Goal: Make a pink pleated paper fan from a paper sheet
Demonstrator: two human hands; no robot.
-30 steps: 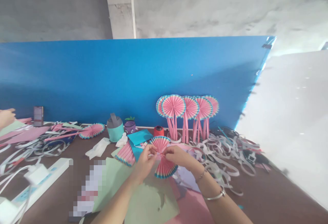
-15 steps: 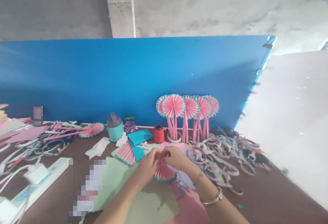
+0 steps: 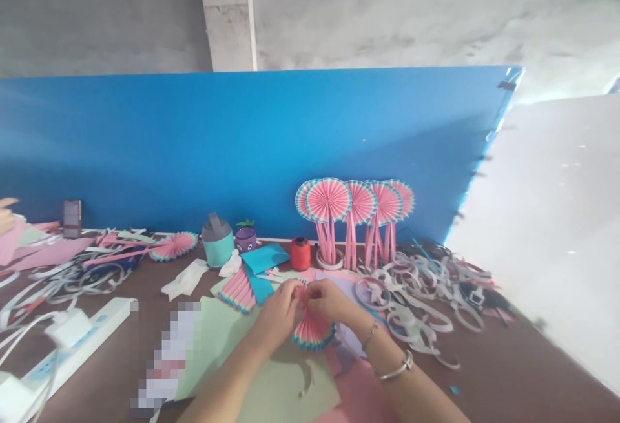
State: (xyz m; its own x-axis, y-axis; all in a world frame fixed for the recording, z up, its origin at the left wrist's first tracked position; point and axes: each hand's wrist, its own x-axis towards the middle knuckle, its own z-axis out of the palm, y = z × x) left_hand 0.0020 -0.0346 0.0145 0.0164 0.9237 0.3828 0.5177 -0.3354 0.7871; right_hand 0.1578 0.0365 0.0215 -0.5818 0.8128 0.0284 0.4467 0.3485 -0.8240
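Observation:
A pleated pink paper fan [image 3: 314,331] with a blue-green edge hangs spread below my fingers, over green paper [image 3: 271,378]. My left hand [image 3: 279,310] pinches its gathered top from the left. My right hand [image 3: 329,300] pinches the same gathered part from the right, fingertips close to the left ones. The exact point of grip is partly hidden by the fingers. Behind my left hand lies a folded pink pleated strip [image 3: 238,290], beside a blue paper piece [image 3: 264,256]. A red thread spool [image 3: 300,255] stands just beyond my hands.
Several finished round fans [image 3: 328,200] stand against the blue partition [image 3: 242,139]. Tangled white straps [image 3: 421,294] lie at right. At left are a power strip [image 3: 82,339], a teal cup [image 3: 217,245], a phone [image 3: 72,218] and another person's hand [image 3: 6,216].
The fan's pleats have swung slightly and show a bit wider. My right hand has shifted slightly downward. At far left, the other person's hand has moved, lifting pink paper.

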